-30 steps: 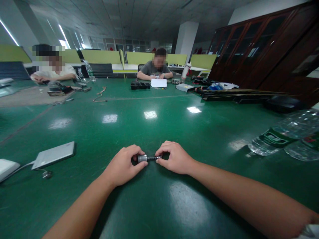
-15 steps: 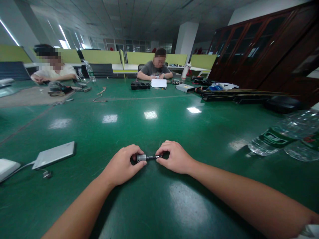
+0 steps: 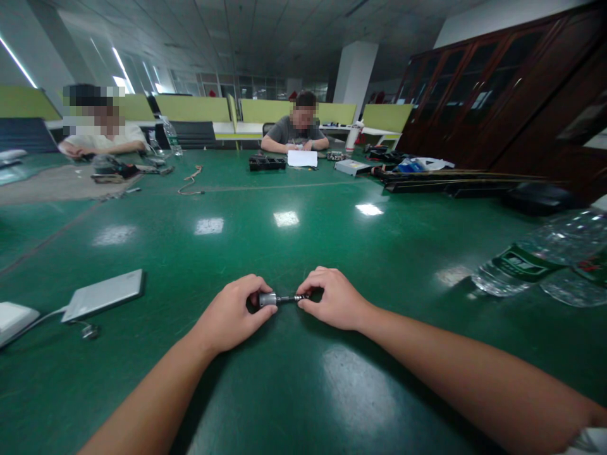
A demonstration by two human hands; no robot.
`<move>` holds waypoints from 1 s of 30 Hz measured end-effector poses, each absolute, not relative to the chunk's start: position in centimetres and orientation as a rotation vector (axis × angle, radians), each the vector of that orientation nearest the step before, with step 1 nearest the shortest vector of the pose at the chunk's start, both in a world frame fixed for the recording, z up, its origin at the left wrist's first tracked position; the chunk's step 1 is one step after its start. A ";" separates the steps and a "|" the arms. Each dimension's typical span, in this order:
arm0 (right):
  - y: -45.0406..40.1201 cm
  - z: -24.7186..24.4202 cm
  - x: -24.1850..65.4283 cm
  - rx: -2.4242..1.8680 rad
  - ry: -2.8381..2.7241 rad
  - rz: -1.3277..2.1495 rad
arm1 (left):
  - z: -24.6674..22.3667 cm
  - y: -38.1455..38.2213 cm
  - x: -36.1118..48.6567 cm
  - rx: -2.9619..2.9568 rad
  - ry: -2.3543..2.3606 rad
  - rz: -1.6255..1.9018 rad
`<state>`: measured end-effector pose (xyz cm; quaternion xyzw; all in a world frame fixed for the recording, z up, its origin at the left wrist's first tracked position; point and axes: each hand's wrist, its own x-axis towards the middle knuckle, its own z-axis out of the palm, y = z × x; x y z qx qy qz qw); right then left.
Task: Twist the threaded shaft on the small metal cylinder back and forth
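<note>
Between the thumb and fingers of my left hand (image 3: 232, 314) is a silver metal cylinder (image 3: 268, 299) that looks like a small motor. A thin dark shaft (image 3: 285, 299) sticks out of its right end, roughly level with the green table. My right hand (image 3: 334, 299) pinches the far end of that shaft, where a small metal piece shows at the fingertips. Whether that piece is separate from the shaft I cannot tell. Both hands are low over the table, and the fingers partly cover the cylinder's left end.
On the green table (image 3: 237, 246), a silver flat device (image 3: 104, 294) with a white cable lies left, near a small metal part (image 3: 89, 330). Plastic bottles (image 3: 516, 268) lie right. Two people sit across, behind a black tray (image 3: 267, 163), white paper (image 3: 302, 158) and dark bars (image 3: 427, 182).
My left hand and the metal cylinder have shifted very slightly left, so a little more shaft shows between my hands. My right hand is almost still.
</note>
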<state>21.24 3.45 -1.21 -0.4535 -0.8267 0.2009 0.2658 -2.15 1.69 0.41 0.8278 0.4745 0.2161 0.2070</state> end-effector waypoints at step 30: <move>3.6 -1.3 21.2 -1.149 -2.211 0.595 | 0.4 1.7 -2.4 2.269 1.307 0.646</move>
